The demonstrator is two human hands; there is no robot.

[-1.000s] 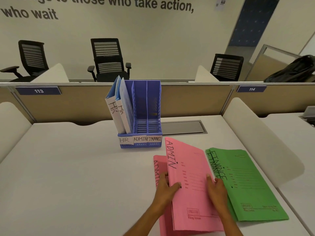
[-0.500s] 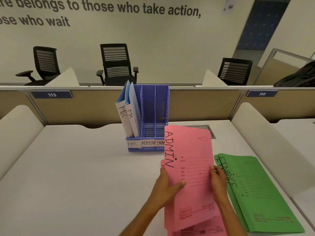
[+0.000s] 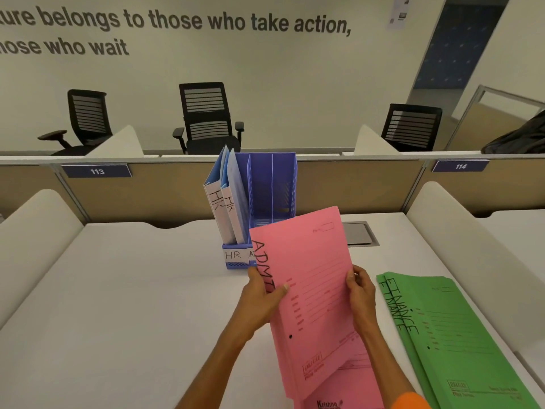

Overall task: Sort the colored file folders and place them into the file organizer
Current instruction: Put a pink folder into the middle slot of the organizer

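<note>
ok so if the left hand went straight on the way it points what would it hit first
The left hand, gripping the pink folder, would probably meet the front of the blue file organizer near its HR label; depth is hard to judge.

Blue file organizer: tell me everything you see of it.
The blue plastic file organizer stands upright on the white desk, three slots, slatted walls. A white front label reads HR. Two light-blue folders marked HR lean in its left slot; the others look empty. A pink paper folder, held in front, hides its lower right.
</note>
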